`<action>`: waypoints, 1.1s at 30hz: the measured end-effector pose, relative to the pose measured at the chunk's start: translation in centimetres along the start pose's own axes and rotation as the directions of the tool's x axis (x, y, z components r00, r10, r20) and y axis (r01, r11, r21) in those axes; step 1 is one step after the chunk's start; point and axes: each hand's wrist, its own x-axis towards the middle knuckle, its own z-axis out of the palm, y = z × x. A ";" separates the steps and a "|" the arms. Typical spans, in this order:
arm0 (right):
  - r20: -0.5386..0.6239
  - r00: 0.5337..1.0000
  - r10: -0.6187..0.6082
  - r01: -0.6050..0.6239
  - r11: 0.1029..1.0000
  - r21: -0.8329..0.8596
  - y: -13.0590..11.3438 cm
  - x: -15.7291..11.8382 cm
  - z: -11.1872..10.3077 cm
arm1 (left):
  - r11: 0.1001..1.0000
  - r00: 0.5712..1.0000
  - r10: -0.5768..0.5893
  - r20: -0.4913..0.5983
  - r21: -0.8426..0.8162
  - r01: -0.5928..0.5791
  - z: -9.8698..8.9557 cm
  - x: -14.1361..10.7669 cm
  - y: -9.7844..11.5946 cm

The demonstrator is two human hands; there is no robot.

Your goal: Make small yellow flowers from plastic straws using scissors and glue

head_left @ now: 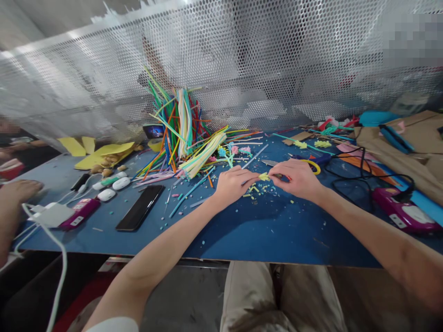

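At the far left, another person's hand (22, 190) is resting on the blue bench (249, 240), near a white charger (51, 214) that is sitting beside a purple power strip (81, 213). Behind these, a yellow sheet (107, 152) is lying with small brown lumps near its front edge. A dark phone (140, 208) is lying flat, slanting, and beyond it a heap of coloured fuzzy stems (185, 122) is standing and spilling against the perforated metal panel (263, 69).

Near the middle, the left hand (232, 183) is reaching in, its grip pinching one end of a small yellow fuzzy piece (264, 176). This piece is hanging between the two hands, just above scattered yellow clippings (254, 189). The right hand (296, 177) is meeting it from the other side, its grip also pinching the piece, while a red-orange object is showing under the fingers; what it is, I cannot tell.

Behind the right hand, two more yellow pieces (322, 144) are lying. Farther right, a black cable (362, 170) is looping toward another purple strip (403, 210).
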 end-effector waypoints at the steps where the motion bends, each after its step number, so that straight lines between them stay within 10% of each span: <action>1: 0.007 1.000 -0.007 0.007 1.000 0.002 0.1 0.0 0.0 | 1.000 1.000 -0.003 -0.005 0.001 0.003 0.0 0.0 0.0; 33: -0.016 0.999 0.048 -0.048 0.997 -0.068 1.8 -0.4 -0.1 | 0.997 0.997 -0.074 -0.035 0.021 0.075 0.5 -0.1 -0.8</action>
